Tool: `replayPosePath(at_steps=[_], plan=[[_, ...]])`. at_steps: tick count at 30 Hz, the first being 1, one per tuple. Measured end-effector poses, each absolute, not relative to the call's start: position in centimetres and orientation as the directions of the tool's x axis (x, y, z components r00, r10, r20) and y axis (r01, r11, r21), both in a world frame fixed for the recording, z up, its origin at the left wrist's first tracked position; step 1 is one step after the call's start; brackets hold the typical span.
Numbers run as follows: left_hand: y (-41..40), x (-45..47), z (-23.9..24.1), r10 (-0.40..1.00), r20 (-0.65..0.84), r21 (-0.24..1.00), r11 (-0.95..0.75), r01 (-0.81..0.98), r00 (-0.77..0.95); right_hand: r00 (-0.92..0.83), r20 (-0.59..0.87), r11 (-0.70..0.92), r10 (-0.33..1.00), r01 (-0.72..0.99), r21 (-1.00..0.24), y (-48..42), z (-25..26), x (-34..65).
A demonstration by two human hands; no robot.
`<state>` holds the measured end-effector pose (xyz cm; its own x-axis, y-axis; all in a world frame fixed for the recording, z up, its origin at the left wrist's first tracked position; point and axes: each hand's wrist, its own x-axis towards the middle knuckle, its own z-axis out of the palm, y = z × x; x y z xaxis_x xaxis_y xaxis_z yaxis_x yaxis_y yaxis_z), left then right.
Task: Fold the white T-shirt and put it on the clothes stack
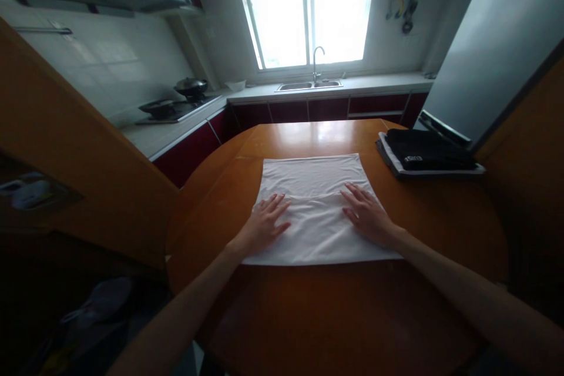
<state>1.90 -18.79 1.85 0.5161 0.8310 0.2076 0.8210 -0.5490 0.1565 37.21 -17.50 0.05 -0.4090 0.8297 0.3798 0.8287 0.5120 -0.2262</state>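
A white garment [315, 232], perhaps a shirt, lies on the wooden table [335, 305] in front of me. Its near part is folded over the far part, and the fold's edge runs across the middle between my hands. Flat on the left side of the cloth rests my left hand [267, 220], fingers spread and pointing away from me. My right hand [363, 211] lies on the right side in the same way, fingers apart. Neither hand grips anything. What kind of garment it is cannot be told for certain.
Folded clothes [429, 153], black on top with white and grey below, are stacked at the table's right. Beyond the table stand a counter with a sink [308, 86] and, to the left, a stove with pans [191, 87]. A refrigerator [493, 41] rises at the right.
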Motion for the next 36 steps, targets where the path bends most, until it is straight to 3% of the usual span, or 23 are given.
replayPosePath(at_steps=[5,10,15,21,33,36], plan=[[-20.1,0.9,1.3,0.826,0.089,0.126,-0.563,0.817,0.556,-0.433,0.238,0.481,0.87,0.852,-0.207,-18.1,-1.6,38.2],[-20.2,2.7,1.8,0.828,0.065,0.142,-0.561,0.816,0.558,-0.425,0.324,0.498,0.845,0.847,-0.187,-18.6,-0.9,36.7],[-20.5,7.4,1.1,0.768,0.068,0.163,-0.638,0.752,0.637,-0.556,0.226,0.597,0.8,0.774,-0.212,-19.4,-0.9,33.1],[-21.5,8.1,0.7,0.787,0.07,0.151,-0.616,0.773,0.613,-0.554,0.204,0.588,0.807,0.783,-0.202,-19.8,-1.4,34.6],[-23.1,-1.4,0.3,0.901,0.052,0.009,-0.431,0.902,0.43,-0.295,0.142,0.312,0.945,0.942,-0.12,-21.0,-2.6,43.4],[-24.0,-2.7,0.4,0.909,0.072,-0.01,-0.41,0.912,0.41,-0.257,0.189,0.281,0.948,0.953,-0.115,-21.4,-1.9,43.3]])
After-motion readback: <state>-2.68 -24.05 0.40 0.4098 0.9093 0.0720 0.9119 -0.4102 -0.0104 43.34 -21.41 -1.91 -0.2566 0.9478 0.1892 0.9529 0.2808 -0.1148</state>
